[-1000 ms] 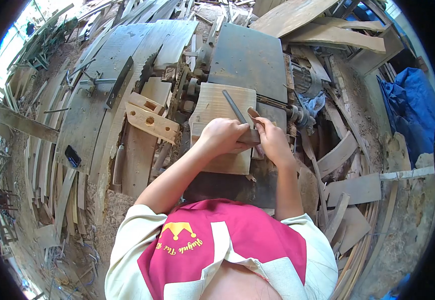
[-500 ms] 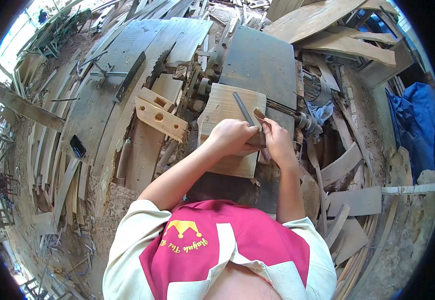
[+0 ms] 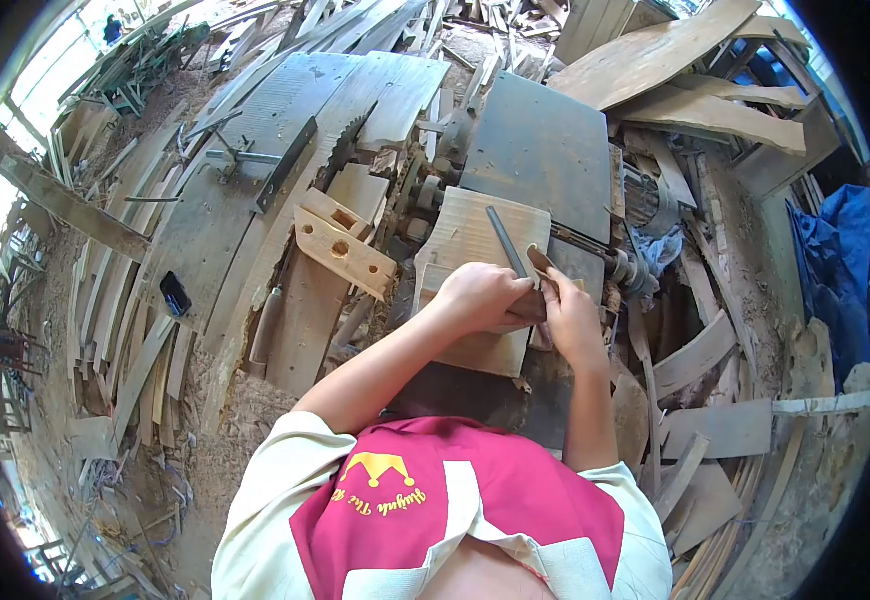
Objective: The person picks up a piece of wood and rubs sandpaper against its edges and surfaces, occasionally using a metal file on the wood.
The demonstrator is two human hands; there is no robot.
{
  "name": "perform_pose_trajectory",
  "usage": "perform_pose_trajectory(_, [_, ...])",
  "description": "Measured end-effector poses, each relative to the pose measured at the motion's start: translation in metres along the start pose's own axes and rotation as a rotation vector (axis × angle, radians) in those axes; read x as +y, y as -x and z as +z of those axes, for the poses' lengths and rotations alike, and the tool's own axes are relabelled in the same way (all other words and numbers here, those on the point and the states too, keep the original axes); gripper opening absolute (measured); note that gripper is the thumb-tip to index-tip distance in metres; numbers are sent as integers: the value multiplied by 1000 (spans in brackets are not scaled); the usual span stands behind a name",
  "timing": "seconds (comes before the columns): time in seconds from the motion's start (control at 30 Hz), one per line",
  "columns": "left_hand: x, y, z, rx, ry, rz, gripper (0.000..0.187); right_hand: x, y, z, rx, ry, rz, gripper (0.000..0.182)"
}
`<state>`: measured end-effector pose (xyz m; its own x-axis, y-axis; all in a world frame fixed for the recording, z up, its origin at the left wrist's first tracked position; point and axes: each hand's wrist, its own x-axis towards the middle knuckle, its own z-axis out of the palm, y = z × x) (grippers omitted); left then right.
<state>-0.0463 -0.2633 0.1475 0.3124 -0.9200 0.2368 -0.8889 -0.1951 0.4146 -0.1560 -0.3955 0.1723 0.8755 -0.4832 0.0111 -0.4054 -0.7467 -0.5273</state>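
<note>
My left hand (image 3: 485, 298) is closed around a small dark wooden block (image 3: 529, 306), low over a light wooden board (image 3: 465, 235). To its right, my right hand (image 3: 572, 318) pinches a small curved brown piece (image 3: 539, 258), which looks like folded sandpaper, close beside the block. A dark rod (image 3: 507, 242) lies slanted on the board, its lower end near my left fingers. The undersides of both hands and part of the block are hidden.
A toothed saw blade (image 3: 344, 150) stands up left of the board. Near it lies a wooden piece with holes (image 3: 343, 246). A grey metal plate (image 3: 540, 140) is beyond the board. A black phone (image 3: 175, 294) rests at the left; a blue tarp (image 3: 843, 270) hangs at the right.
The whole view has shifted, so the bench and both hands appear slightly lower and farther right. Both hands keep their holds, with little visible movement relative to the board.
</note>
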Motion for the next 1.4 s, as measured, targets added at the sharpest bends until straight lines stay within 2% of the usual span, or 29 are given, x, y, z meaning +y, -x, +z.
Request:
perform_pose_trajectory(0.1, [-2,0,2,-36,-11,-4,46,-11,20,-9,34,51,-30,34])
perform_pose_trajectory(0.17, [-4,-1,7,0,7,12,47,-17,30,-17,1,49,39,34])
perform_pose_trajectory(0.33, [-1,-3,4,41,9,-12,45,3,10,-7,32,14,-29,34])
perform_pose_trajectory(0.47, [2,0,0,-7,-22,-27,46,6,-6,1,-43,31,68,34])
perform_pose_trajectory(0.53, [1,1,0,11,-24,-29,47,1,3,3,11,-155,13,35])
perform_pose_trajectory(0.57, [0,3,2,33,-10,-18,47,-4,10,-2,-55,-68,96,36])
perform_pose_trajectory(0.6, [0,4,4,55,5,-8,48,-1,17,-1,-62,-67,92,36])
perform_pose_trajectory(0.7, [3,2,2,38,-20,-35,49,15,31,-9,-22,-101,-98,36])
perform_pose_trajectory(0.8, [4,1,0,22,-36,-36,46,22,23,-11,-73,-175,-130,36])
perform_pose_trajectory(0.83, [3,0,0,18,-35,-36,46,22,15,-9,-43,-213,-198,35])
perform_pose_trajectory(0.87, [2,0,1,30,-26,-26,44,21,6,-5,-46,-218,-190,35])
perform_pose_trajectory(0.93, [5,0,2,40,-10,-11,43,18,-9,0,-195,-326,20,37])
perform_pose_trajectory(0.97, [6,0,-1,30,-3,-42,42,12,-5,-2,-133,-349,-50,39])
perform_pose_trajectory(1.07, [1,0,-1,-20,4,-36,41,25,13,5,-72,-453,-38,40])
perform_pose_trajectory(1.17, [-2,0,1,-43,9,-7,41,40,33,4,-23,-459,70,41])
perform_pose_trajectory(1.27, [-2,-1,-3,-5,-25,-104,41,41,38,7,-3,-417,163,42])
perform_pose_trajectory(1.33, [-1,-4,-4,-29,-24,-109,42,32,33,9,98,-473,75,41])
perform_pose_trajectory(1.4, [-1,-5,-5,-44,-26,-95,42,31,27,14,100,-514,67,41])
